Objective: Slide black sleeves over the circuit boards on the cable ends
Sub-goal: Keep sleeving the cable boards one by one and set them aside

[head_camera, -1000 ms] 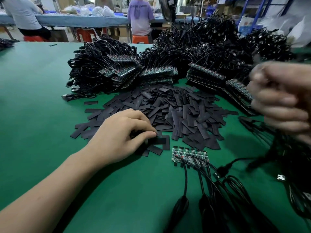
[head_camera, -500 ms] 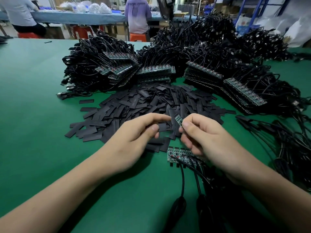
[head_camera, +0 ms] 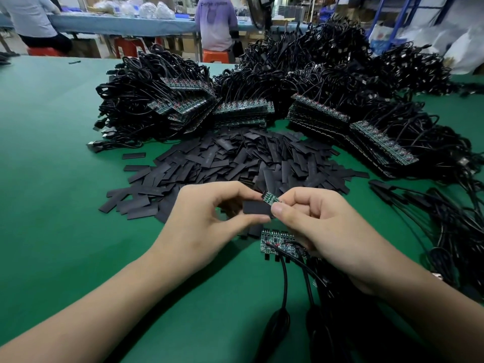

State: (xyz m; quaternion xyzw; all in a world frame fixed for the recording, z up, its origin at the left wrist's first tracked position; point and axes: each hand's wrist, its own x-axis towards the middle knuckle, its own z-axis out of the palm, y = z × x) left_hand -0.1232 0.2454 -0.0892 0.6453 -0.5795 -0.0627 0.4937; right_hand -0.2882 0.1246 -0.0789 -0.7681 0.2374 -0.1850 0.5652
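Left hand (head_camera: 209,218) pinching black sleeve (head_camera: 256,207) above green table (head_camera: 52,179), near centre; right hand (head_camera: 322,224) pinching circuit board (head_camera: 271,198) at sleeve's right end. Loose sleeve pile (head_camera: 248,158) just beyond; cabled boards (head_camera: 275,241) on table beneath.

Your table (head_camera: 52,179) was deep green. The pile of sleeves (head_camera: 235,158) was matte black, and so was the single sleeve (head_camera: 255,207) you held just in front of that pile. The circuit board (head_camera: 269,199) beside it was green, dotted with pale specks. Behind the pile, the cables (head_camera: 157,100) were black, their stacked boards (head_camera: 243,107) green flecked with red. Far behind the pile were an orange stool (head_camera: 216,55), a lilac shirt (head_camera: 216,22) and a blue tablecloth (head_camera: 117,23).
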